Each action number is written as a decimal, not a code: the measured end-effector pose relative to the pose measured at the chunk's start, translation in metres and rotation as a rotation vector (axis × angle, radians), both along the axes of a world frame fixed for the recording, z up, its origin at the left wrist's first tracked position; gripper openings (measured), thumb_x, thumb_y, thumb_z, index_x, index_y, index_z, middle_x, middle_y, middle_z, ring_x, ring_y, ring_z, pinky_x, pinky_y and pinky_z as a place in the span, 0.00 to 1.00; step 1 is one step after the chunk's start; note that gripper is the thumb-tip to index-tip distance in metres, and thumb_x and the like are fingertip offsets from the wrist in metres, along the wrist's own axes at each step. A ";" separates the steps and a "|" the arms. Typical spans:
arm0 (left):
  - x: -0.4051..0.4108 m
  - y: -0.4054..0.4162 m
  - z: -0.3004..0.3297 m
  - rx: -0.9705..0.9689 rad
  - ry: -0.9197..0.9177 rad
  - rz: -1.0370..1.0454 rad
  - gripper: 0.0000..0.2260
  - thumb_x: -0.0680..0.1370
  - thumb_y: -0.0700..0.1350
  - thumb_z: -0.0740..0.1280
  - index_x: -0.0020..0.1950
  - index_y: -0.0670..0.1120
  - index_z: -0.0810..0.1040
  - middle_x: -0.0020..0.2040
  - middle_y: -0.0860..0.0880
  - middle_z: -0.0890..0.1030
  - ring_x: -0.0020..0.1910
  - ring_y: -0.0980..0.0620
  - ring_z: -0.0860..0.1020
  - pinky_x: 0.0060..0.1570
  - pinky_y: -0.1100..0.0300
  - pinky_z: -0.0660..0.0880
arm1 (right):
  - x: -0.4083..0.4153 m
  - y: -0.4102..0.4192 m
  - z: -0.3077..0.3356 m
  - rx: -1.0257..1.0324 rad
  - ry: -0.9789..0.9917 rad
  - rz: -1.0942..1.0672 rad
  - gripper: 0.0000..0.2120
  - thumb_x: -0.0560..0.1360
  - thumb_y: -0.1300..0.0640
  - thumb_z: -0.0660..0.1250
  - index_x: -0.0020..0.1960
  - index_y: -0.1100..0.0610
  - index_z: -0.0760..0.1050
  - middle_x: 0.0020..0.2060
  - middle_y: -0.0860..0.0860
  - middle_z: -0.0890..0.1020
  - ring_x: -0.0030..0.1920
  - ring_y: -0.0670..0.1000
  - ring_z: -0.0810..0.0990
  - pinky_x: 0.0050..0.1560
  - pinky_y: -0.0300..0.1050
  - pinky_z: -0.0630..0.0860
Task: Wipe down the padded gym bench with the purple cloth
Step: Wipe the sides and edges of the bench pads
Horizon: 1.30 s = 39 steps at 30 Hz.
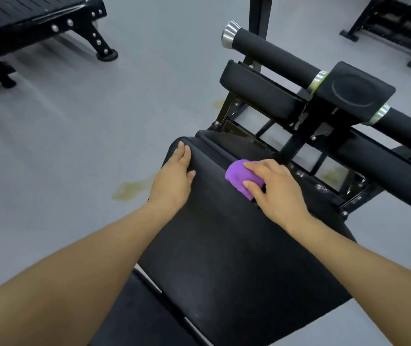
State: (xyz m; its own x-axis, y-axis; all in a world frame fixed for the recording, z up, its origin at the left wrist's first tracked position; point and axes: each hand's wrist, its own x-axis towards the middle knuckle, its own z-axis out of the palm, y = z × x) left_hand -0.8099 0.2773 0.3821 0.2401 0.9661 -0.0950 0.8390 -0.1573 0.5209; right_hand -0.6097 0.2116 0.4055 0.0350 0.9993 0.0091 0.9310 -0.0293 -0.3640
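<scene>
The black padded gym bench (224, 245) stretches from the bottom of the view up to the middle. My left hand (174, 178) lies flat on the bench's far left corner, fingers straight. My right hand (274, 188) holds the bunched purple cloth (239, 176) against the pad near its far edge, thumb and fingers curled round the cloth. Part of the cloth is hidden under my palm.
Beyond the pad stand the bench's black frame, a smaller pad (256, 88) and foam rollers (271, 51) with chrome caps. Another black bench (37, 18) stands at the far left, more equipment (394, 28) at the far right. The grey floor (74, 133) has yellowish stains (132, 188).
</scene>
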 end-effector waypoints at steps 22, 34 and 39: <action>-0.001 0.006 -0.007 -0.016 -0.023 -0.020 0.25 0.82 0.43 0.57 0.77 0.47 0.53 0.78 0.53 0.47 0.72 0.47 0.65 0.66 0.53 0.68 | -0.012 0.033 0.012 -0.224 -0.117 -0.070 0.18 0.78 0.48 0.60 0.67 0.48 0.70 0.53 0.53 0.74 0.42 0.50 0.75 0.44 0.41 0.69; -0.002 0.007 -0.006 0.010 0.029 -0.041 0.26 0.81 0.43 0.57 0.77 0.46 0.51 0.78 0.50 0.48 0.74 0.48 0.61 0.66 0.53 0.68 | -0.081 0.130 -0.008 -0.122 -0.004 -0.049 0.14 0.80 0.49 0.57 0.62 0.52 0.72 0.59 0.56 0.71 0.48 0.55 0.77 0.47 0.47 0.73; 0.001 0.006 -0.004 -0.002 0.090 -0.045 0.25 0.82 0.43 0.55 0.77 0.45 0.51 0.78 0.50 0.46 0.75 0.48 0.58 0.68 0.54 0.66 | -0.014 0.023 0.007 -0.160 -0.137 -0.085 0.14 0.79 0.47 0.56 0.61 0.51 0.70 0.50 0.51 0.70 0.34 0.48 0.73 0.35 0.41 0.70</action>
State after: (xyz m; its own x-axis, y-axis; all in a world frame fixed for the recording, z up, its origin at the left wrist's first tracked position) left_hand -0.8094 0.2832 0.3781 0.2737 0.9543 -0.1199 0.8745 -0.1950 0.4440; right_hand -0.6241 0.2348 0.4126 0.1283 0.9820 -0.1388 0.9631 -0.1568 -0.2187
